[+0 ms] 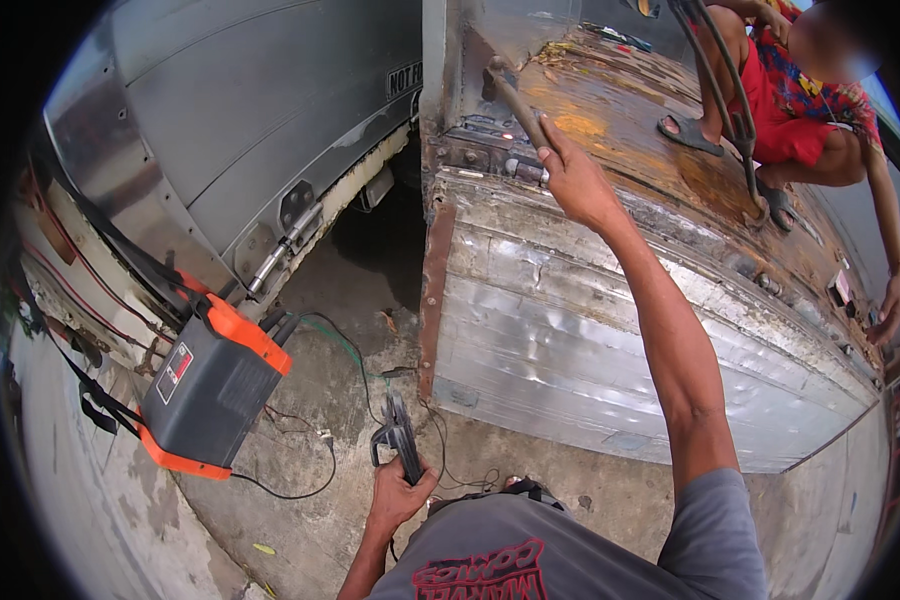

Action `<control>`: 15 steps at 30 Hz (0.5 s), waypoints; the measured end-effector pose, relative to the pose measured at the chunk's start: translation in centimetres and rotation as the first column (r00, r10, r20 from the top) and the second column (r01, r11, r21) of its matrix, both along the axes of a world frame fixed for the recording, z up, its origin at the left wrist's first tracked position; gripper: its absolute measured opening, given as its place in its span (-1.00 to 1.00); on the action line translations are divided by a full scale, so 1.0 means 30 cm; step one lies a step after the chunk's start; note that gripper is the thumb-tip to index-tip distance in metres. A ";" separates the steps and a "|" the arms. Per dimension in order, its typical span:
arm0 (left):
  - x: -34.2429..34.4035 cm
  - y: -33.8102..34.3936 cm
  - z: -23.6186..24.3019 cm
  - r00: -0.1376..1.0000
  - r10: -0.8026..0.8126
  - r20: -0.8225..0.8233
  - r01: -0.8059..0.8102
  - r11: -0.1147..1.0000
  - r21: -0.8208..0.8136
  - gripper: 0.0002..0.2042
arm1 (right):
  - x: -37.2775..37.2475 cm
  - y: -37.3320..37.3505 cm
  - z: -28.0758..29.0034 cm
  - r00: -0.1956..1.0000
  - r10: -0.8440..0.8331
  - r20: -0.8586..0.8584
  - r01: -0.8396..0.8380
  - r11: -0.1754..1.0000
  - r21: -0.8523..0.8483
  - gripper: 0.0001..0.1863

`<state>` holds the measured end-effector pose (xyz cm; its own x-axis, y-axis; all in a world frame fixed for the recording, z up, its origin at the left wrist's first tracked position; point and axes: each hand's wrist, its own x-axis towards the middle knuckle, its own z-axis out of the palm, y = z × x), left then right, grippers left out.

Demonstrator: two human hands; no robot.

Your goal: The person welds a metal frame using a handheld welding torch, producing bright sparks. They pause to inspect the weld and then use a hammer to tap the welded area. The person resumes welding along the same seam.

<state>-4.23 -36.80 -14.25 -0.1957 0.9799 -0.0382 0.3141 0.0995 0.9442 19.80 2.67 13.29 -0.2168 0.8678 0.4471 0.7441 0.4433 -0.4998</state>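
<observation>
In my right hand (568,175) is the wooden handle of a hammer (520,105), raised over the rusty, worn truck deck, its head by the upright metal corner (467,95); I cannot tell whether they touch. Low in the middle, my left hand (400,490) grips a black clamp-like welding electrode holder (400,438), its cable trailing on the concrete. A dented silver side panel (610,370) hangs below the deck's hinged edge. To the left, an orange and black portable welding machine (210,390) hangs by straps beside the grey truck body.
A person (780,120) in red shorts and sandals squats on the deck at upper right, one hand at its edge, beside bent metal bars (740,130). Cables (300,495) lie across the concrete ground (320,540). The grey truck body (240,120) with a cylindrical hinge fitting stands upper left.
</observation>
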 end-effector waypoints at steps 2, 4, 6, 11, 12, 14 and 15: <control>0.015 -0.010 0.036 0.991 0.037 0.127 -0.024 0.994 -0.102 -0.79 | -0.027 -0.082 0.063 0.998 0.032 -0.060 -0.026 0.996 0.088 -0.39; 0.012 -0.009 0.053 0.985 0.043 0.165 -0.020 0.990 -0.139 -0.78 | -0.033 -0.156 0.152 0.986 0.048 -0.157 -0.016 0.980 0.199 -0.39; 0.006 -0.014 0.046 0.990 0.036 0.139 -0.020 0.993 -0.117 -0.77 | -0.058 -0.185 0.200 0.961 0.082 -0.265 0.008 0.947 0.322 -0.37; -0.018 -0.006 0.004 0.999 0.042 0.031 -0.039 0.996 -0.083 -0.76 | -0.094 -0.089 0.063 0.962 0.144 -0.231 0.016 0.817 0.576 -0.25; -0.018 0.000 0.001 0.999 0.037 0.030 -0.034 0.997 -0.074 -0.76 | -0.086 -0.050 -0.045 0.976 0.120 -0.180 -0.014 0.865 0.502 -0.25; -0.004 0.025 0.012 0.999 0.030 0.029 -0.028 0.998 -0.064 -0.82 | -0.003 0.070 -0.251 0.994 0.034 0.103 -0.070 0.928 0.365 -0.30; -0.002 0.029 0.021 0.999 0.037 0.027 -0.035 0.997 -0.062 -0.83 | 0.015 0.082 -0.273 0.986 0.013 0.168 -0.050 0.975 0.218 -0.31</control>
